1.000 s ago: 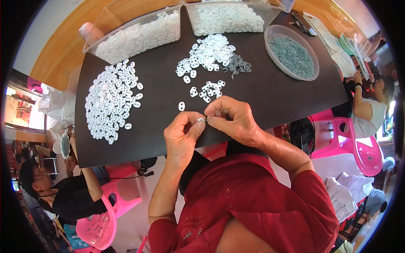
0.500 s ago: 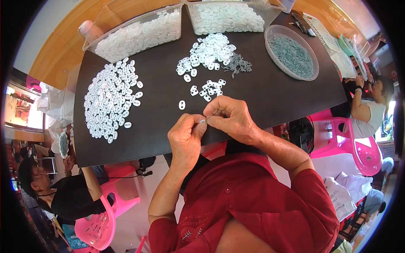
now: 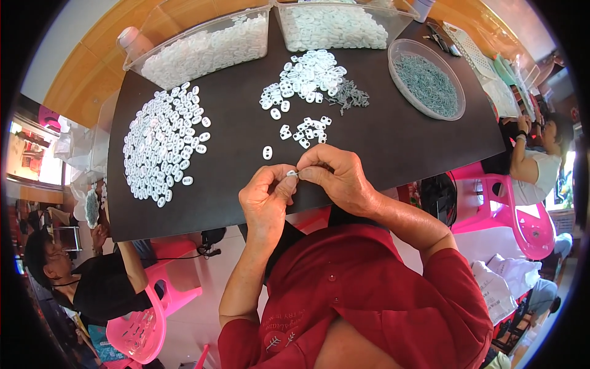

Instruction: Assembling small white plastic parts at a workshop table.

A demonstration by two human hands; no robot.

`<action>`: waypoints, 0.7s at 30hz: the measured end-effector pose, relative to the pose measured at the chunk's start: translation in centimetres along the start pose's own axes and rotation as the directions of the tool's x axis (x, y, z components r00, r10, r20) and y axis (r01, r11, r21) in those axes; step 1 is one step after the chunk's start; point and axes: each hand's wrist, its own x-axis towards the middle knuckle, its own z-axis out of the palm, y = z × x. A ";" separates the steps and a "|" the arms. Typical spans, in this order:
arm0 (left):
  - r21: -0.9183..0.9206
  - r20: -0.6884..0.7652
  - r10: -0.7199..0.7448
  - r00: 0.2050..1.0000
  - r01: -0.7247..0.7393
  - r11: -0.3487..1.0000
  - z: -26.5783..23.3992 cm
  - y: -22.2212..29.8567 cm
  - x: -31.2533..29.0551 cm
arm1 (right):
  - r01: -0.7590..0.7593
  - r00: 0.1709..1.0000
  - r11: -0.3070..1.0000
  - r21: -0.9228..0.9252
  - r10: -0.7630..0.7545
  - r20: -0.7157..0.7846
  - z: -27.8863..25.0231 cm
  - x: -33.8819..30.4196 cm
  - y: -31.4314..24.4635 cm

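My left hand (image 3: 265,198) and right hand (image 3: 335,177) pinch one white clip (image 3: 291,174) (tiny); a loose squeeze could drop it.

The person wears a red shirt (image 3: 369,295) with short sleeves. It has little red buttons down the front and a small pale picture with leaves low on the chest. Both arms are bare. The left hand (image 3: 265,200) and right hand (image 3: 341,178) wear no gloves or rings.
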 end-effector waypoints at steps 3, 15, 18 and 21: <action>-0.006 -0.013 -0.003 1.000 0.003 1.000 0.2 0.1 -0.1 | 0.072 0.997 0.990 -0.118 -0.075 -0.020 0.2 0.0 0.2; -0.092 -0.105 0.009 0.994 -0.019 0.996 1.0 -0.5 -0.6 | 0.288 0.949 0.899 -0.330 -0.315 -0.030 1.4 0.1 1.3; -0.144 -0.123 -0.025 0.992 0.007 0.990 0.8 -0.6 -0.3 | 0.252 0.962 0.926 -0.280 -0.271 -0.033 1.2 0.2 1.0; -0.153 -0.115 -0.037 0.993 0.019 0.988 0.5 -0.5 -0.2 | 0.178 0.982 0.962 -0.205 -0.185 -0.018 1.0 0.2 0.6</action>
